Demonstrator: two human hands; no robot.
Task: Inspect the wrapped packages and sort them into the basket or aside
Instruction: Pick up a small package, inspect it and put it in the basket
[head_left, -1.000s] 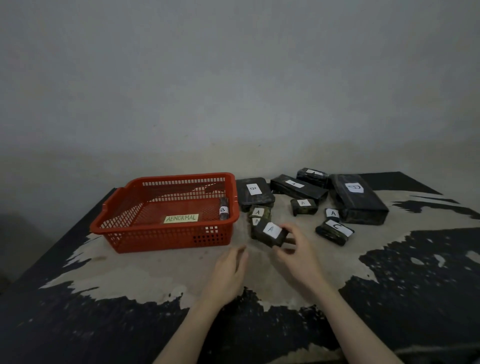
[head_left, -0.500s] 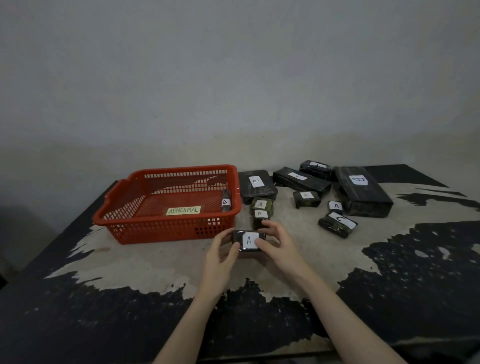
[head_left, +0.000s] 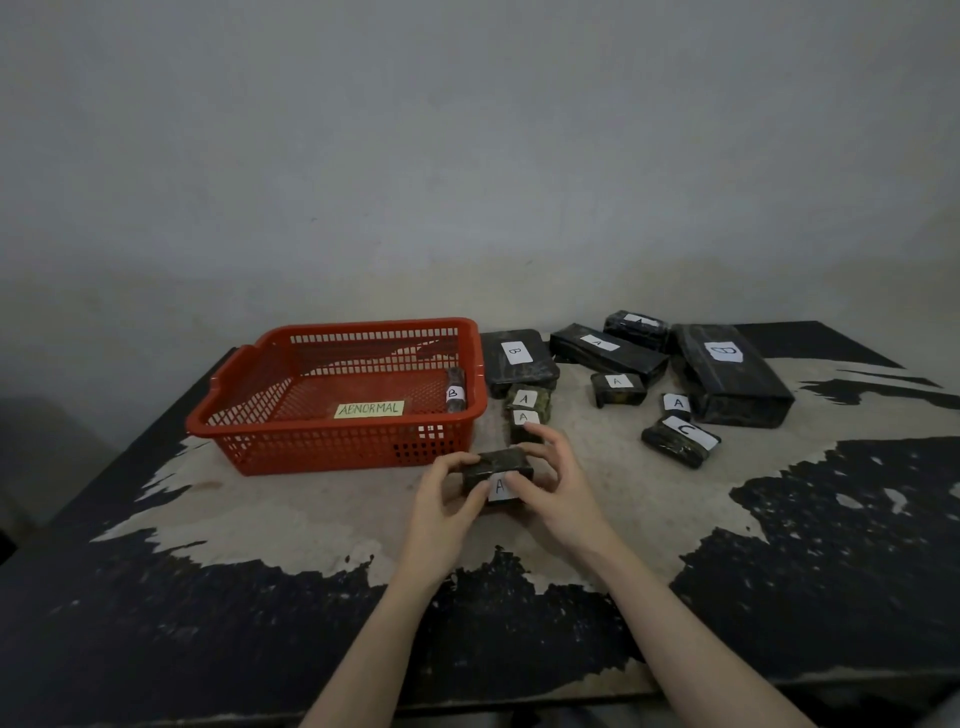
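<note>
A small dark wrapped package (head_left: 497, 466) with a white label marked A is held just above the table, in front of the red basket (head_left: 332, 444). My left hand (head_left: 442, 501) grips its left end and my right hand (head_left: 556, 486) grips its right side, thumb over the label. The package is tilted so its label faces me. Inside the basket stands a slim package marked B (head_left: 455, 391) beside a yellow ABNORMAL tag (head_left: 370, 409).
Several dark wrapped packages lie right of the basket: a flat B one (head_left: 517, 358), a long A one (head_left: 605, 351), a big D one (head_left: 730, 371), a C one (head_left: 681, 439) and small A ones (head_left: 527, 402). The worn table top (head_left: 311, 514) meets a grey wall behind.
My right hand lifted the A package from beside the basket and brought it toward me. My left hand joined it, and both hands have since tilted the package.
</note>
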